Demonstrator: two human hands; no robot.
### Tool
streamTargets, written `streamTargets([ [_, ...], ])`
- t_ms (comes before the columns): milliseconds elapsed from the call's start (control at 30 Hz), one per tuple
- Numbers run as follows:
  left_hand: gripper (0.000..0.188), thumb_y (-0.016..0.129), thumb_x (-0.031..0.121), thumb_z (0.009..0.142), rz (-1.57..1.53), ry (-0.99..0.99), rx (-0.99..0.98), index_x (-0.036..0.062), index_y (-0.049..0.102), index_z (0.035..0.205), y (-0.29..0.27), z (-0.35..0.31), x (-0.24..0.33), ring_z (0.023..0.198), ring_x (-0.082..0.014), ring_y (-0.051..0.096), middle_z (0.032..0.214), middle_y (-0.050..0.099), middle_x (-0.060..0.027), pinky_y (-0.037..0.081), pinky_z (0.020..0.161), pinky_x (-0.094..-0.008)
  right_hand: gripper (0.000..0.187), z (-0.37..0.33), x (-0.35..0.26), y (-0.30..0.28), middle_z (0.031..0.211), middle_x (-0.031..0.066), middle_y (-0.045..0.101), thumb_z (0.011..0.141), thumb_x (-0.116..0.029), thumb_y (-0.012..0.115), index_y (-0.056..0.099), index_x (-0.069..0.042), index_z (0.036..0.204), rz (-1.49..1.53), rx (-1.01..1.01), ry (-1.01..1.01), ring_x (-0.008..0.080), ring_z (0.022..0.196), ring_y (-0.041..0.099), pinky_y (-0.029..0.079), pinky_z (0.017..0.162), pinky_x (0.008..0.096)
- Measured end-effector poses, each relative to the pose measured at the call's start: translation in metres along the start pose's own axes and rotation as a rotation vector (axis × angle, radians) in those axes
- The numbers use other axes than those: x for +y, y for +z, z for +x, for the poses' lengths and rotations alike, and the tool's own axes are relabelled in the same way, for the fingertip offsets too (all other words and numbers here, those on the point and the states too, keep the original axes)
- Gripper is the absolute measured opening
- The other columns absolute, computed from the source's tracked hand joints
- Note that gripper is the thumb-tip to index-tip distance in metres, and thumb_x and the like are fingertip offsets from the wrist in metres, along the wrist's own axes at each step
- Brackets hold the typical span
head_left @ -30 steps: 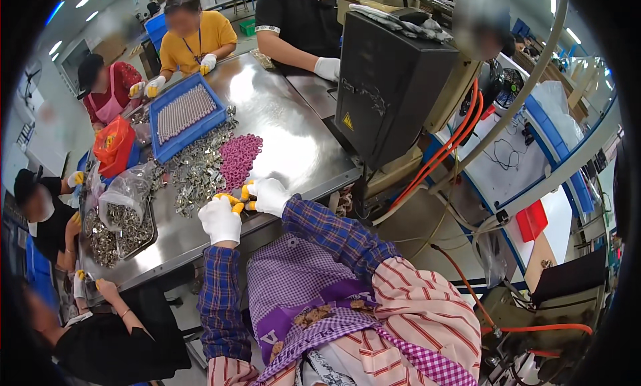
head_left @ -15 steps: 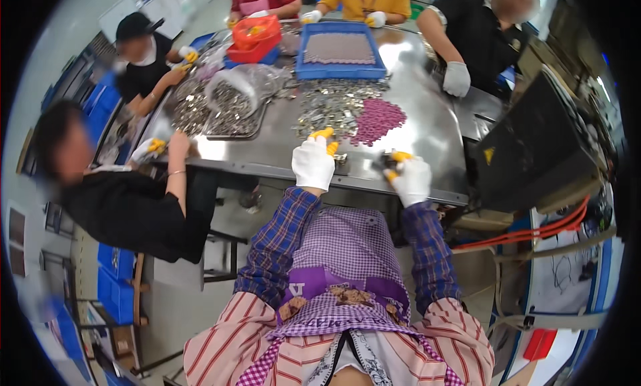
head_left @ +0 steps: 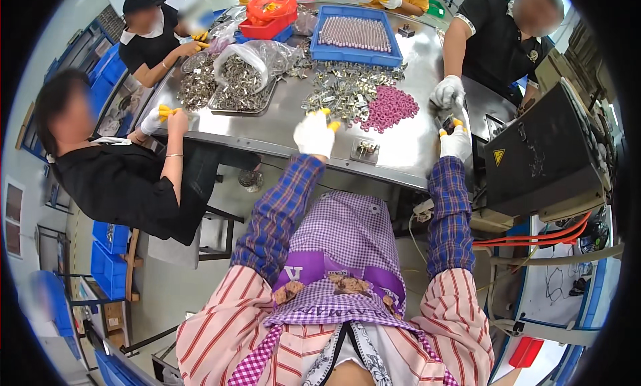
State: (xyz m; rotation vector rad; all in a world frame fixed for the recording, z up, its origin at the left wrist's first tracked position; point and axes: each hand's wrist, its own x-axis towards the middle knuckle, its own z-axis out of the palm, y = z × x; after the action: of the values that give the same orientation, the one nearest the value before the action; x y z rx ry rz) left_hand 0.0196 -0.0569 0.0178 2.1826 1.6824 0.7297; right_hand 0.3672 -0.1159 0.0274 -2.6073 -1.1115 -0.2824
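Note:
My left hand (head_left: 314,133), in a white glove with yellow fingertips, hovers at the near edge of a pile of small silvery metal parts (head_left: 337,95). Its thumb and forefinger are apart, with nothing visible between them. Beside that pile lies a heap of small pink rings (head_left: 392,108). A small metal fixture (head_left: 365,150) sits near the table's front edge, to the right of my left hand. Farther right, my right hand (head_left: 456,143) grips a dark metal piece (head_left: 445,123), partly hidden by fingers, right below a co-worker's gloved hand (head_left: 448,92).
A blue tray (head_left: 396,55) holds rows of pinkish parts. Left of it stand a red basket (head_left: 268,31) and an open plastic bag (head_left: 259,55) of metal parts over a metal tray (head_left: 270,99). A dark machine box (head_left: 544,152) stands to the right. Co-workers sit around the metal table (head_left: 260,135).
My right hand has moved right with the dark piece, up to the co-worker's hand. My left hand has come away from the fixture. The view has shifted slightly.

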Motion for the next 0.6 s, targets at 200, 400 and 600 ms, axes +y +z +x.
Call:
streamTargets([
  [200, 0.026, 0.055, 0.03, 0.085, 0.277, 0.029, 0.061, 0.0151, 0.057, 0.106, 0.002, 0.022, -0.014, 0.083, -0.0351, 0.064, 0.096, 0.067, -0.0116, 0.05, 0.072, -0.0425, 0.039, 0.002, 0.001, 0.0, 0.1, 0.0072, 0.062, 0.081, -0.039, 0.064, 0.061, -0.012, 0.109, 0.024, 0.046, -0.042, 0.0261, 0.083, 0.063, 0.05, 0.074, 0.0356],
  [400, 0.02, 0.054, 0.028, 0.086, -0.043, -0.203, 0.091, 0.0141, 0.056, 0.101, -0.006, -0.014, 0.014, 0.08, -0.0328, 0.064, 0.092, 0.066, -0.0132, 0.05, 0.072, -0.0421, 0.04, 0.01, 0.006, 0.006, 0.099, 0.0079, 0.062, 0.08, -0.038, 0.064, 0.061, -0.013, 0.111, -0.046, 0.039, -0.028, 0.0259, 0.082, 0.063, 0.051, 0.073, 0.0354],
  [600, 0.02, 0.052, 0.025, 0.088, -0.18, -0.328, -0.055, 0.014, 0.054, 0.105, 0.003, -0.046, 0.06, 0.076, -0.0334, 0.065, 0.092, 0.067, -0.0128, 0.05, 0.069, -0.0425, 0.039, -0.003, -0.026, -0.009, 0.096, 0.0087, 0.063, 0.081, -0.037, 0.063, 0.062, -0.012, 0.11, -0.146, 0.204, 0.018, 0.0244, 0.083, 0.063, 0.051, 0.073, 0.0345],
])
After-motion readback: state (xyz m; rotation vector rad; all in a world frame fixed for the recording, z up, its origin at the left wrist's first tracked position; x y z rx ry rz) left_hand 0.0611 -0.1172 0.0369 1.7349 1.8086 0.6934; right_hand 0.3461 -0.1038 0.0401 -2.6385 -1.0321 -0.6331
